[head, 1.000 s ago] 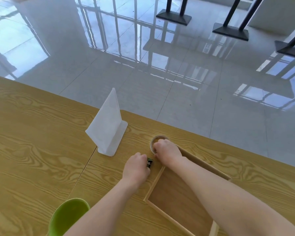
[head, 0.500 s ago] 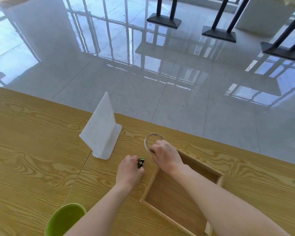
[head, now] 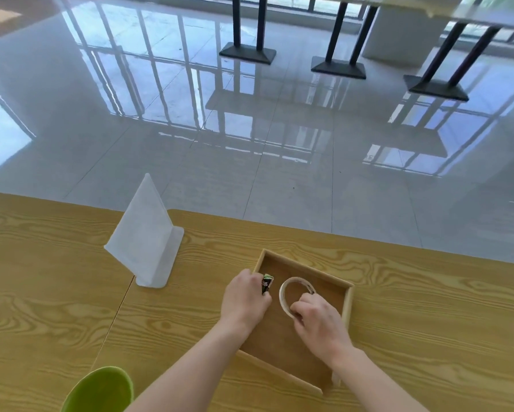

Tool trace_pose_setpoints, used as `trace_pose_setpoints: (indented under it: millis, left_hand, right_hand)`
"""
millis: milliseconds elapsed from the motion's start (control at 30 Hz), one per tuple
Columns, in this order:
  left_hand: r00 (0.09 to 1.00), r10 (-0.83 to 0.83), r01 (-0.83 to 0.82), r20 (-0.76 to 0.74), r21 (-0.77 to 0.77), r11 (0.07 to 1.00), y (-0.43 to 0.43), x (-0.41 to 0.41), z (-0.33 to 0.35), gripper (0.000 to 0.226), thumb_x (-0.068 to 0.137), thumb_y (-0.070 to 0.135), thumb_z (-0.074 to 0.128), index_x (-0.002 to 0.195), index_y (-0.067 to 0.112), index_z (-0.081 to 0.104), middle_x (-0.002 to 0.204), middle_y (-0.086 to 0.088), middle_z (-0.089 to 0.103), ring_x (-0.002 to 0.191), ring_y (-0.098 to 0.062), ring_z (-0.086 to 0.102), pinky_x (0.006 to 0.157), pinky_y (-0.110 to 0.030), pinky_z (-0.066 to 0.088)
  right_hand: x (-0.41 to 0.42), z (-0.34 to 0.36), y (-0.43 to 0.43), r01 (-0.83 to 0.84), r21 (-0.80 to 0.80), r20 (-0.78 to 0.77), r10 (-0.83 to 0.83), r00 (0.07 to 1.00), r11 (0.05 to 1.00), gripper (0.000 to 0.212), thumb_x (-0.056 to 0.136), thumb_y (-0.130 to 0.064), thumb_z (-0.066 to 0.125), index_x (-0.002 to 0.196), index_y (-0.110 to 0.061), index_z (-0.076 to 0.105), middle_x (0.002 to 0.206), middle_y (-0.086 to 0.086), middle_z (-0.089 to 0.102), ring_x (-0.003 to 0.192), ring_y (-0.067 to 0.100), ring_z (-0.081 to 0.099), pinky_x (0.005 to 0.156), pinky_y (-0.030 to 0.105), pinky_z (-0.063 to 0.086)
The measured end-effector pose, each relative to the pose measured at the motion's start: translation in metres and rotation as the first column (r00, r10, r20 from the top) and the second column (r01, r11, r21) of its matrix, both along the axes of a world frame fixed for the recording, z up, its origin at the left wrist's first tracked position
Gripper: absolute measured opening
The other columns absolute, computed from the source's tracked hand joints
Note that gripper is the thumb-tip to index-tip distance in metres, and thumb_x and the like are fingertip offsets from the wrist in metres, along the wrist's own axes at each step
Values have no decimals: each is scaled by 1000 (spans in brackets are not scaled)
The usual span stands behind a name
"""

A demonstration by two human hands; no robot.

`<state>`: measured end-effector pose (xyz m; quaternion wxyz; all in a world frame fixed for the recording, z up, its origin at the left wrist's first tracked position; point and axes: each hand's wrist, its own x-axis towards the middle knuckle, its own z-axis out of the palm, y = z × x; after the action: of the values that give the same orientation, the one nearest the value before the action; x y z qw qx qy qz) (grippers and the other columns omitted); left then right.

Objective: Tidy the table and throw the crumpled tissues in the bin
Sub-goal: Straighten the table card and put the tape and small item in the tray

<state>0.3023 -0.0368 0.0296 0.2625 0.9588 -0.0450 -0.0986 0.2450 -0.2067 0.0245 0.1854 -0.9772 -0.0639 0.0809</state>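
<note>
A shallow wooden tray (head: 304,264) lies on the wooden table (head: 41,307) in front of me. My right hand (head: 319,321) grips a roll of clear tape (head: 285,288), tilted on edge inside the tray. My left hand (head: 245,298) pinches a small black and green object (head: 267,283) over the tray's left part. No crumpled tissue shows in this view.
A white triangular sign stand (head: 144,242) is upright left of the tray. A green round bin or bowl rim (head: 101,389) pokes in at the bottom edge. Beyond the table's far edge lies glossy tiled floor with black table bases (head: 246,52).
Both hands have lifted their items off the table beside the tray and carried them over into the tray. The camera has tilted, so the tray now shows in full.
</note>
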Motion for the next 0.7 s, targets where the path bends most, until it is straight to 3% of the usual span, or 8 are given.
trace_pose_setpoints:
  millis: [233,400,467,533,600,700]
  left_hand:
    - [988,-154,142,26,258,956,-36,-2,-10,17,95,4,47,98,11,62,102,-8,61,89,-24,63,68,-29,47]
    - [985,-174,172,-19,274,946,-38,-3,-13,10,97,8,49,103,14,55,105,-7,58,91,-22,63,73,-29,51]
    - [986,-166,165,-15,253,953,-32,-6,-13,8,96,13,55,103,14,54,104,-5,55,90,-22,62,74,-29,53]
    - [976,-216,209,-2,261,942,-24,-11,-12,13,90,14,62,101,15,56,100,-3,55,89,-21,60,74,-30,53]
    - [925,-379,351,17,341,872,-15,-15,-9,21,72,13,77,85,18,62,84,-1,58,80,-21,57,69,-32,50]
    - [853,-518,424,62,496,758,-4,-12,-13,27,53,14,84,61,22,59,65,3,55,67,-21,54,64,-34,47]
  right_hand:
    - [-6,-11,-5,-27,-103,-26,24,999,994,25,91,-8,48,93,-15,72,89,0,59,89,20,53,73,34,50]
    - [-3,-20,-8,-26,-147,-4,26,1000,989,18,85,-3,59,75,-14,69,78,-1,58,82,19,52,70,30,50]
    - [-4,-23,-10,-7,-116,23,10,1000,993,14,85,-9,60,83,-16,71,90,-2,62,94,19,52,80,30,51]
    - [-5,-23,-11,63,-74,54,-59,997,995,15,83,-18,65,97,-19,71,117,-1,59,113,21,49,94,32,48]
    - [-5,-24,-13,137,-82,5,-137,991,987,30,82,-28,69,112,-22,64,139,1,44,128,23,39,105,34,42]
    - [-4,-26,-14,189,-91,-76,-196,978,978,40,84,-36,70,120,-23,57,148,2,32,132,22,33,109,34,38]
